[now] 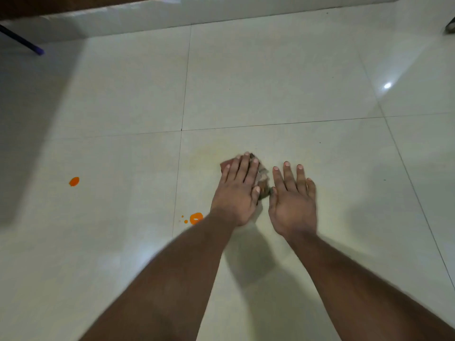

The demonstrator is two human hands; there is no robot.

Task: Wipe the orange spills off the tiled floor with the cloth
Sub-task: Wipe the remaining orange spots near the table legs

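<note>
My left hand (237, 190) lies flat with straight fingers on a small brownish cloth (263, 175), pressing it onto the white tiled floor (283, 82). Most of the cloth is hidden under that hand. My right hand (293, 200) rests flat on the tile just to the right of the cloth, its thumb touching the cloth's edge. An orange spill (196, 218) with a few tiny droplets sits beside my left wrist. A second orange spot (74, 181) lies far to the left. A faint yellowish smear (209, 150) shows on the tile above the cloth.
A white skirting wall (147, 18) runs along the far edge. A dark blue-purple stick (22, 40) leans at the upper left. A dark object (450, 27) shows at the upper right edge. Shadow covers the left side of the floor.
</note>
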